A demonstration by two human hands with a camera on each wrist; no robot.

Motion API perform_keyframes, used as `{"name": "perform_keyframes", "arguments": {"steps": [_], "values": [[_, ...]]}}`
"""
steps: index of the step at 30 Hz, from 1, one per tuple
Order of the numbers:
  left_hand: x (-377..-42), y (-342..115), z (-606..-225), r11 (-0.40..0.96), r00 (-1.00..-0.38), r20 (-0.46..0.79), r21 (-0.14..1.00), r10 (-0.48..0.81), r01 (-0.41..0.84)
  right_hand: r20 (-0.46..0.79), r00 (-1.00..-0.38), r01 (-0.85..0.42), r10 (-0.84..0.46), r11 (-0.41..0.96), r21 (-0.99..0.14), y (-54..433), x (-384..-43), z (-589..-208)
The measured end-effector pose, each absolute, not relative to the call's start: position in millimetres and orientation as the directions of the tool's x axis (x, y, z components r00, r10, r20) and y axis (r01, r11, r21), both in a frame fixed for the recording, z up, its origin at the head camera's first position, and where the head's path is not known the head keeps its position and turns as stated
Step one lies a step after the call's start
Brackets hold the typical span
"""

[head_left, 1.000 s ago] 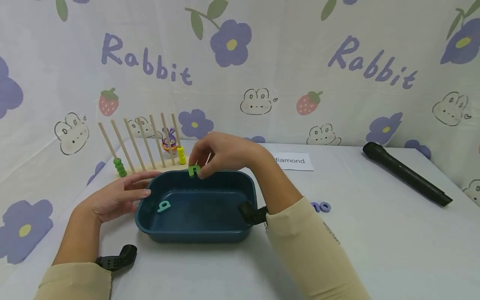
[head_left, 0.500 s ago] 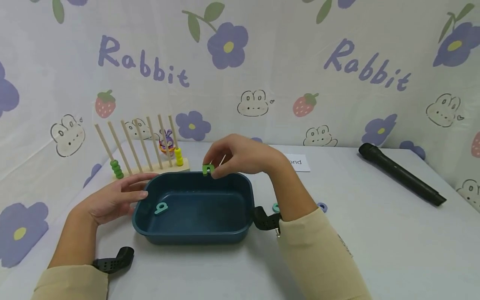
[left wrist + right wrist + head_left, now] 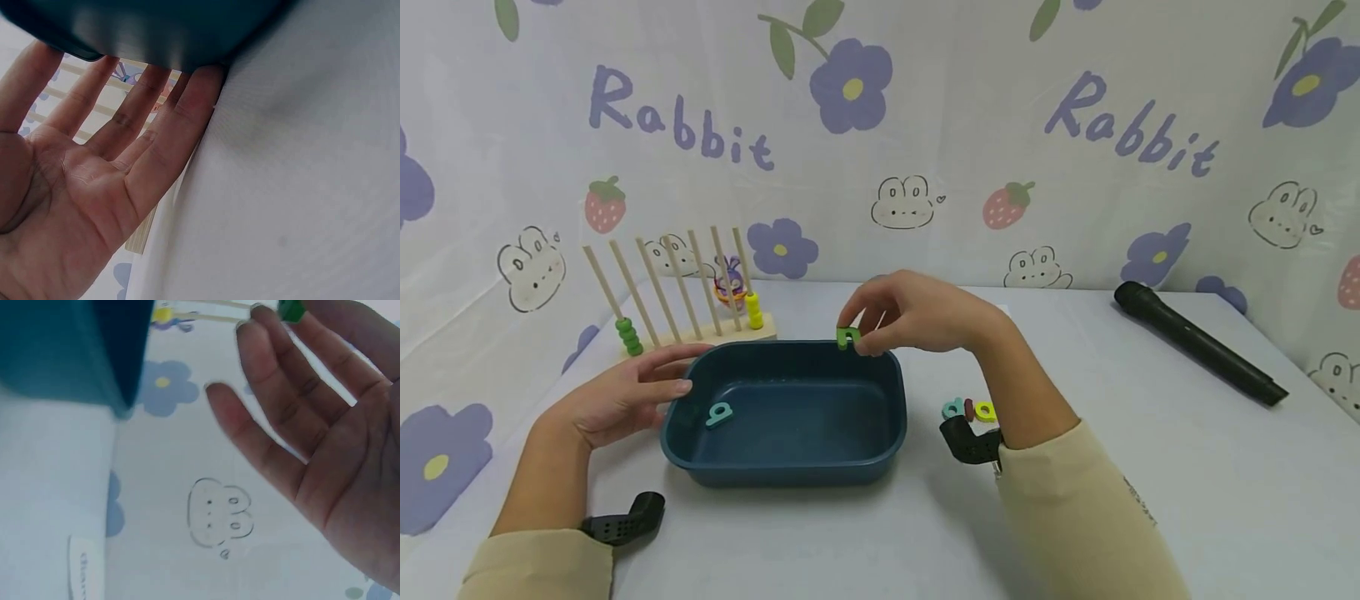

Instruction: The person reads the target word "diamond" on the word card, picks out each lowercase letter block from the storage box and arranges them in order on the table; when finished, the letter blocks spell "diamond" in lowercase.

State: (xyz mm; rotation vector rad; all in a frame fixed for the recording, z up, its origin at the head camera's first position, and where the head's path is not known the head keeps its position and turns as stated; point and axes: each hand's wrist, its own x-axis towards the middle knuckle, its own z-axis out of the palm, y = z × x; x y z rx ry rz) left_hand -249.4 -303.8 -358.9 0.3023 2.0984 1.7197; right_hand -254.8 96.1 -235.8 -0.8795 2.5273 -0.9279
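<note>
Between thumb and fingertips, my right hand (image 3: 928,318) pinches a small green letter n (image 3: 848,335), held over the far right corner of the blue tray (image 3: 782,477). Only a bit of the green letter (image 3: 291,310) shows at the top of the right wrist view. My left hand (image 3: 613,404) rests against the tray's left end, thumb at the rim. In the left wrist view the outstretched fingers (image 3: 165,140) touch the tray's outer wall (image 3: 144,31). Inside the tray, toward the left, lies a teal letter (image 3: 719,414) with a ring and a stem.
Right of the tray lie a teal letter (image 3: 952,407), a brown piece (image 3: 969,410) and a yellow letter (image 3: 985,411). Behind stand a wooden peg rack (image 3: 722,331) with beads and a purple rabbit toy (image 3: 728,279). A black microphone (image 3: 1198,343) lies far right; a word card (image 3: 85,569) lies behind.
My right hand has moved right along the tray's far rim, still pinching the green n. Its sleeve has uncovered the teal, brown and yellow pieces. The left hand stays at the tray.
</note>
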Motion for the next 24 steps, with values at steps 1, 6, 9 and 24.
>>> {"name": "perform_keyframes", "arguments": {"steps": [1,6,9,24], "values": [[-249,-304,-359,0.217,-0.893,-0.176,0.972,0.414,-0.091,-0.072,-0.763,-0.442,-0.642,0.601,-0.666,98,-254,-238],[-249,-302,-356,0.220,-0.892,-0.180,0.971,0.415,-0.094,-0.067,-0.779,-0.421,-0.624,0.599,-0.681,116,-251,-246],[-249,-301,-356,0.217,-0.892,-0.178,0.972,0.416,-0.093,-0.058,-0.784,-0.415,-0.618,0.591,-0.692,125,-249,-247],[-248,-304,-358,0.211,-0.893,-0.175,0.973,0.414,-0.092,-0.105,-0.833,-0.342,-0.543,0.655,-0.674,170,-238,-255]]}}
